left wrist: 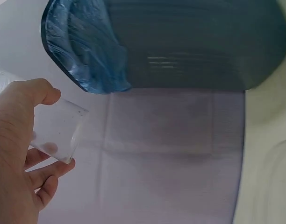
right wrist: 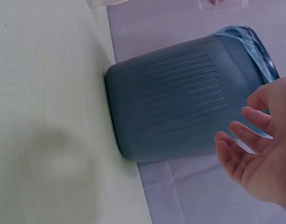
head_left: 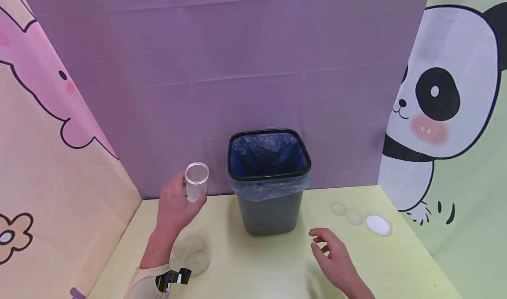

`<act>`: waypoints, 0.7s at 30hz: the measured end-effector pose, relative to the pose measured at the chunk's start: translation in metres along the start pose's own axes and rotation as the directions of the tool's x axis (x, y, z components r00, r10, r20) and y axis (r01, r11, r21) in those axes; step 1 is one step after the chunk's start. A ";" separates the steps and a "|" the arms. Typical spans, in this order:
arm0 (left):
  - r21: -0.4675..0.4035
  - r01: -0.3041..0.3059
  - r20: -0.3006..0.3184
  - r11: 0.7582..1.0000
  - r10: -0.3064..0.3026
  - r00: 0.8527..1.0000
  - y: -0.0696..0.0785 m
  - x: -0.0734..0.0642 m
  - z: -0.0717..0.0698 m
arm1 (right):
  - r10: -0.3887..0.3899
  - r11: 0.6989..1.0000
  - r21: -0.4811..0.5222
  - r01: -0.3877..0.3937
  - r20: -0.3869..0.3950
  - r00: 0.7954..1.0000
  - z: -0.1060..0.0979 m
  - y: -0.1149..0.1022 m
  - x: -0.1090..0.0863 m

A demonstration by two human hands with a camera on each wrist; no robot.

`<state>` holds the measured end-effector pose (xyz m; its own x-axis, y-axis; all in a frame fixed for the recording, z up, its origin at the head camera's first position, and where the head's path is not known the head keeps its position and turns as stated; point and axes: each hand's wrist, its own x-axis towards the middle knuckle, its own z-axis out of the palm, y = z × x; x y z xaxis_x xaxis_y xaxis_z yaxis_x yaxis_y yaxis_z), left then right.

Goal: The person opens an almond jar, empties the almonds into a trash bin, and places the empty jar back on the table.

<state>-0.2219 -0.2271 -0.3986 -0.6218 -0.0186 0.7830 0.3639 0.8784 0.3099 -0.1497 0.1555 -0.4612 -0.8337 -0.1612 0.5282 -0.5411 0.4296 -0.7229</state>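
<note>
My left hand [head_left: 177, 203] grips a clear plastic cup [head_left: 196, 181] and holds it upright above the table, left of the bin. In the left wrist view the thumb lies on one side of the cup [left wrist: 61, 126] and fingers on the other; nothing shows inside it. A grey bin [head_left: 270, 213] with a black rim and a blue bag [head_left: 261, 156] stands against the purple backdrop. To the right of the bin, my right hand [head_left: 334, 259] hovers over the table with loosely bent fingers and holds nothing. The right wrist view shows that hand [right wrist: 262, 144] beside the bin.
A clear round container [head_left: 192, 253] stands on the table, partly behind my left forearm. Two clear discs [head_left: 354, 218] and a white disc [head_left: 378, 225] lie in a row on the right of the pale table [head_left: 241, 264]. Printed cloths hang at both sides.
</note>
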 end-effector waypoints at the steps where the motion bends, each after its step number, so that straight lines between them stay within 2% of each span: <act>1: -0.003 0.021 0.015 1.000 -0.021 1.000 -0.002 -0.004 0.002 | 0.003 1.000 0.004 -0.003 0.004 1.000 0.001 0.001 -0.001; 4: -0.011 0.090 0.059 0.996 -0.089 0.994 -0.006 -0.015 0.006 | 0.031 0.999 0.017 -0.031 0.010 0.999 0.003 0.002 -0.003; 8: -0.032 0.181 0.119 0.983 -0.176 0.977 -0.007 -0.030 0.010 | 0.071 0.997 0.016 -0.071 0.030 0.997 0.004 0.002 -0.005; 14: -0.041 0.249 0.193 0.968 -0.236 0.952 -0.008 -0.051 0.018 | 0.122 0.992 0.010 -0.123 0.069 0.990 0.007 0.003 -0.009; 21: -0.032 0.292 0.240 0.956 -0.276 0.931 -0.004 -0.073 0.031 | 0.166 0.985 0.024 -0.170 0.112 0.980 0.012 0.009 -0.012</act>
<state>-0.1994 -0.2149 -0.4739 -0.8456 -0.1451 0.5138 0.1889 0.8188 0.5421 -0.1455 0.1502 -0.4796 -0.9190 -0.1857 0.3477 -0.3942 0.4291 -0.8127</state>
